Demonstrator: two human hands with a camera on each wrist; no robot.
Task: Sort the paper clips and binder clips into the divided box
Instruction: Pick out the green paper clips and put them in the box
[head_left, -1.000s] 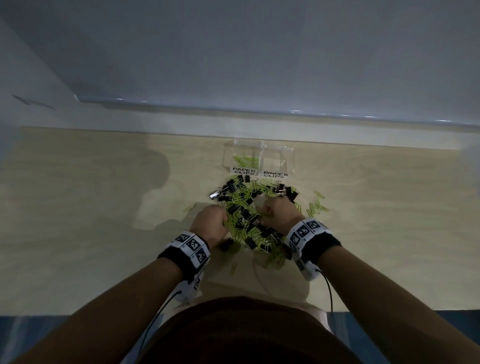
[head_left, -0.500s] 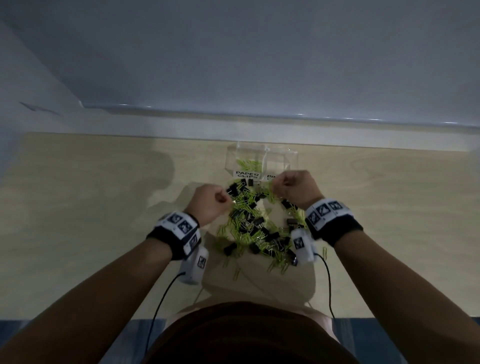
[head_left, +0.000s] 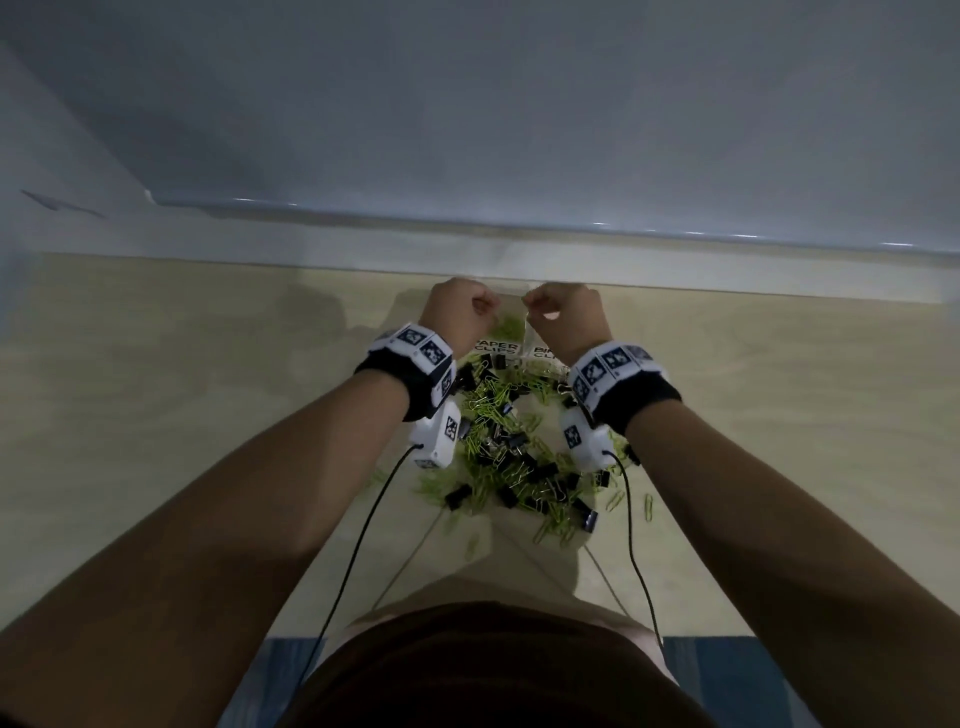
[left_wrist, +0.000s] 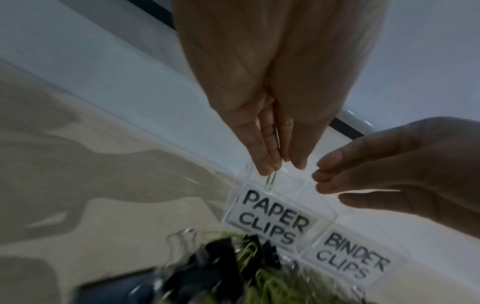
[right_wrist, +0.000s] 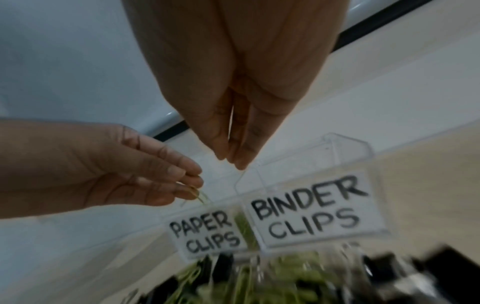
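A clear divided box (head_left: 497, 347) stands at the table's back, labelled PAPER CLIPS (left_wrist: 272, 216) on the left and BINDER CLIPS (right_wrist: 306, 209) on the right. Several green paper clips (head_left: 506, 327) lie in the left compartment. My left hand (left_wrist: 281, 166) pinches a green paper clip (left_wrist: 270, 181) just above that compartment. My right hand (right_wrist: 231, 161) hovers over the divider with its fingertips pinched together. A thin pale sliver between them looks like a paper clip seen edge-on. The mixed pile (head_left: 509, 447) of green paper clips and black binder clips lies in front of the box.
A white ledge (head_left: 675, 265) and wall run close behind the box. A few loose paper clips (head_left: 647, 506) lie to the right of the pile. Black cables (head_left: 363, 525) hang from both wrist cameras over the wooden table (head_left: 182, 389).
Both hands have lifted out of the pile and moved away from me to above the box. The left hand now carries a green paper clip.
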